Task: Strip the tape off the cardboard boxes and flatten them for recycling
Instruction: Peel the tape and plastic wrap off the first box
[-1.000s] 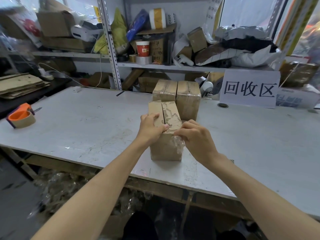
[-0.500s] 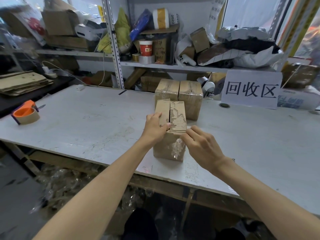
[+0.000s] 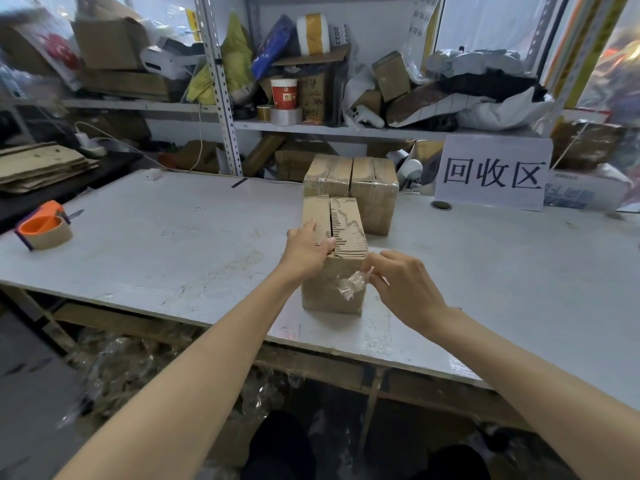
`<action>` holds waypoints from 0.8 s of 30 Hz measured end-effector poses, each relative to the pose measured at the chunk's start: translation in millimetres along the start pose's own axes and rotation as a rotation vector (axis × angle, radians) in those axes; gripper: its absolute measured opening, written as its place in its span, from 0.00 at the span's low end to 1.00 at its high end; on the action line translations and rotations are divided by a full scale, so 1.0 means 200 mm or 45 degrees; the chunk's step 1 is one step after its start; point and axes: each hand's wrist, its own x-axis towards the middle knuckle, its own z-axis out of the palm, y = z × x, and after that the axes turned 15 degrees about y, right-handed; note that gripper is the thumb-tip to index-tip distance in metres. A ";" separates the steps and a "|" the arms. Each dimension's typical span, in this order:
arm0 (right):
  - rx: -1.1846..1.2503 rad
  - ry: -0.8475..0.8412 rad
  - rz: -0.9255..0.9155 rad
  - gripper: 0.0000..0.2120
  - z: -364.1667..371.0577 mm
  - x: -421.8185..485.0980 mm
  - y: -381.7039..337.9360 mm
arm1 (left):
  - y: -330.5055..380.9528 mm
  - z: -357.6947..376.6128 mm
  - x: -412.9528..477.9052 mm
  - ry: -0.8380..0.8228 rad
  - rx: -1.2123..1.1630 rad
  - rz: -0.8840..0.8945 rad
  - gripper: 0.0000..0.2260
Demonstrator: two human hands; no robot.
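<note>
Lower now, right grip (image 3: 405, 289) tight on tape (image 3: 353, 284) at box (image 3: 329, 296) front; left grip (image 3: 306, 247) firm on top.

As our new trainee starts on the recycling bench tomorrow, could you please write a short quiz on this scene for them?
1. True or false: the right hand pinches crumpled clear tape at the front face of the near box.
2. Where is the orange tape dispenser? A: on the shelf. B: on the left end of the table. C: on the floor.
3. How many taped boxes stand directly behind the near box?

Key: 1 true; 2 B; 3 two.
</note>
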 end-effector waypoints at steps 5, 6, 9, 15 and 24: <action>0.015 -0.011 0.098 0.08 0.01 0.00 0.01 | -0.01 -0.02 0.00 0.003 -0.002 0.006 0.27; 0.039 -0.007 0.147 0.07 0.02 -0.01 0.02 | -0.01 -0.02 0.00 -0.002 -0.004 0.005 0.27; 0.125 -0.020 0.298 0.06 0.03 -0.02 0.02 | -0.01 -0.03 -0.01 -0.005 -0.009 0.006 0.28; 0.168 -0.075 0.481 0.09 0.01 -0.01 0.04 | 0.00 -0.03 0.00 -0.029 -0.008 0.020 0.26; 0.381 0.075 0.749 0.19 -0.01 0.03 -0.05 | -0.04 -0.06 -0.06 0.062 -0.006 0.080 0.37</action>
